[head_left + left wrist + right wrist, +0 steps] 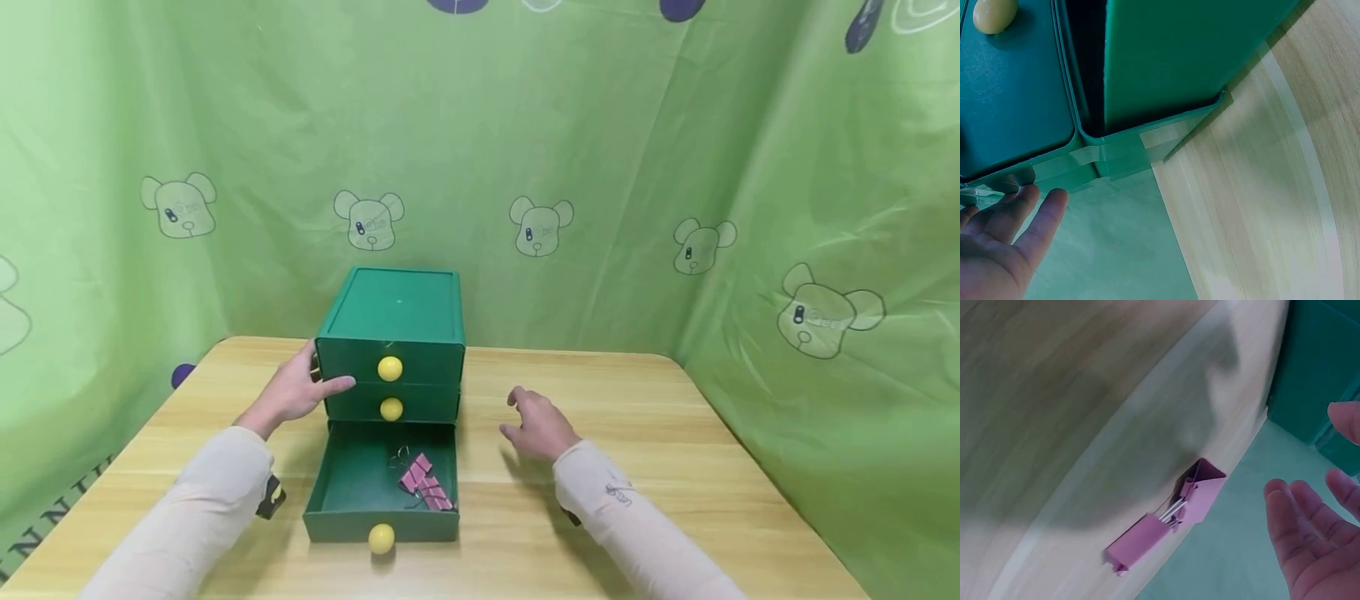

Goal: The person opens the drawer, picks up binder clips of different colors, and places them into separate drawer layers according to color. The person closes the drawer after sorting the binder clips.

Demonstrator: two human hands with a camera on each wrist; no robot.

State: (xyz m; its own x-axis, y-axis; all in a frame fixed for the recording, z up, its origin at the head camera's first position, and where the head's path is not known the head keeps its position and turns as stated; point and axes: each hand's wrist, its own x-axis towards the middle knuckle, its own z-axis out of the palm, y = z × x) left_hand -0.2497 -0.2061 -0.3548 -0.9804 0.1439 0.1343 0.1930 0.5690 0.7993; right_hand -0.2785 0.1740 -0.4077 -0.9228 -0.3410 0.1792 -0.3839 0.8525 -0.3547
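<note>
A green drawer unit (397,304) with yellow knobs stands on the table, its bottom drawer (330,527) pulled out. Several pink binder clips (435,493) lie at the right of that drawer. My left hand (294,387) rests against the unit's left side, thumb reaching over the front; in the left wrist view, straight fingers (1044,219) lie by the taped edge. To the right of the unit, my right hand (542,425) hovers above the table with loosely bent fingers and holds nothing. The right wrist view shows two pink binder clips (1141,540) on the wood; the head view does not reveal them.
The unit stands on a light wooden table (637,500) with rounded far corners. Green cloth (480,150) printed with bear heads hangs behind it and on both sides. The bottom drawer's yellow knob (381,538) juts toward the near edge.
</note>
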